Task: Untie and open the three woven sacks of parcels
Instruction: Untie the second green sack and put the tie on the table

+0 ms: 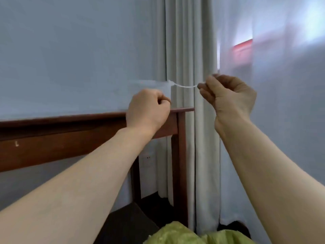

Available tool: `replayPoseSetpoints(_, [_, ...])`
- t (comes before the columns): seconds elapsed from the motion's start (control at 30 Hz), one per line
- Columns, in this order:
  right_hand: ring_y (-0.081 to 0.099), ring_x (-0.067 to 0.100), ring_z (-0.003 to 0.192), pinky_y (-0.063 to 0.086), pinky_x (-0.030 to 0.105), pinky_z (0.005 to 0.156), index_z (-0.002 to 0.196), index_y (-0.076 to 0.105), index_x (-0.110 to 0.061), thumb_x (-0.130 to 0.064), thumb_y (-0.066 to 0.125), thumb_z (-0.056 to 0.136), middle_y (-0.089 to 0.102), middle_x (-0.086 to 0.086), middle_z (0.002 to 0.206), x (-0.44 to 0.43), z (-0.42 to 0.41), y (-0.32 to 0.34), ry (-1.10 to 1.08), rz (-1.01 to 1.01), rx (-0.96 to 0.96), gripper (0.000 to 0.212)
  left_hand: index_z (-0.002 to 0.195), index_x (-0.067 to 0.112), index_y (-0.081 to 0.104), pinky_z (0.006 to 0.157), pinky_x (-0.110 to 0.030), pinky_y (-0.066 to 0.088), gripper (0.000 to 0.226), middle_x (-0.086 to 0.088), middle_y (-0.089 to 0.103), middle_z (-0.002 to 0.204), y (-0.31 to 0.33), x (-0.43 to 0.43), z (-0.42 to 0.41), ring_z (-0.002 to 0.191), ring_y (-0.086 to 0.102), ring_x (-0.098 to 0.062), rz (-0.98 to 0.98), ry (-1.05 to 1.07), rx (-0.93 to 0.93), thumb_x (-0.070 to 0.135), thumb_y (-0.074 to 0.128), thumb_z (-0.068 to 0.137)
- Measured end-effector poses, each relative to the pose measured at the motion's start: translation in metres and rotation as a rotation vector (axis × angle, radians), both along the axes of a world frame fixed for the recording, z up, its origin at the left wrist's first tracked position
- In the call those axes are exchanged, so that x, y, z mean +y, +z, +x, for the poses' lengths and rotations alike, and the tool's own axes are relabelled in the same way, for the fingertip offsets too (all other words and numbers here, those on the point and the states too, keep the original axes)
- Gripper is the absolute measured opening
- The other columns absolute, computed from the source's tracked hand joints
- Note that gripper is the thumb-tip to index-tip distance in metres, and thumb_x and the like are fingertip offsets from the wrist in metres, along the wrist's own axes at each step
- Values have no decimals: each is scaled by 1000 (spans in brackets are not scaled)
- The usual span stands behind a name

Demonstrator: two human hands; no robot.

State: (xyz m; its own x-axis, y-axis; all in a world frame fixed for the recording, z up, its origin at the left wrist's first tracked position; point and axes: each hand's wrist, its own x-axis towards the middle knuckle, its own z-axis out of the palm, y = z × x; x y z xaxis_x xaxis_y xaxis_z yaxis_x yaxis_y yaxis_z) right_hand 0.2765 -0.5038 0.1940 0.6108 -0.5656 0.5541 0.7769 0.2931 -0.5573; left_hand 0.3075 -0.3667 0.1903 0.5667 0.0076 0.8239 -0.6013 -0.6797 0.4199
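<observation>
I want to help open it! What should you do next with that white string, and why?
Probably drop the tie and lower both hands to the sack: the right hand pinches the tie in the air, clear of the sack below.

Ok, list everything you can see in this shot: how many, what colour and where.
tie: one, white, mid-frame, running left from the right hand's fingertips
sack: one in view, yellow-green, bottom edge
wooden frame: one, reddish brown, left, against the wall
wall: blue-grey, behind everything
curtain: one, pale grey, centre
wall plate: one, white, on the wall below the frame
left hand: one, fingers curled, in front of the frame's corner; unclear whether it holds the tie
right hand: one, raised, pinching the tie's end
</observation>
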Motion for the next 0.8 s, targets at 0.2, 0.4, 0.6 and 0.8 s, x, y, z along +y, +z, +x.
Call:
replayPoseSetpoints(0.2, [47, 1, 37, 41, 15, 42, 69, 69, -16, -9, 76, 75, 66, 0, 63, 49, 55, 57, -195, -240, 98, 12, 95, 17, 73, 81, -23, 44, 30, -4, 71, 102, 64, 47, 29, 98, 62, -22, -178, 95, 84, 6, 49, 82])
replayPoseSetpoints(0.4, [66, 25, 97, 54, 37, 85, 111, 68, -3, -8, 57, 91, 70, 8, 107, 78, 99, 74, -339, -782, 411, 23, 94, 16, 73, 84, -27, 48, 28, -3, 71, 104, 78, 62, 42, 98, 63, -22, -129, 70, 177, 5, 49, 83])
replayPoseSetpoints(0.6, [61, 19, 107, 49, 32, 93, 107, 70, -6, -9, 50, 94, 69, 7, 112, 70, 80, 35, -429, -762, 329, 24, 97, 17, 72, 87, -25, 48, 32, 1, 70, 104, 45, 37, 31, 99, 62, -15, -164, -61, -2, 2, 47, 83])
replayPoseSetpoints(0.8, [66, 12, 93, 54, 30, 85, 92, 75, -15, 0, 51, 82, 73, 0, 92, 47, 42, -35, -384, -701, 362, 30, 95, 20, 72, 84, -20, 46, 39, 3, 69, 100, -30, 1, 8, 94, 59, -9, -116, -202, 93, -4, 45, 80])
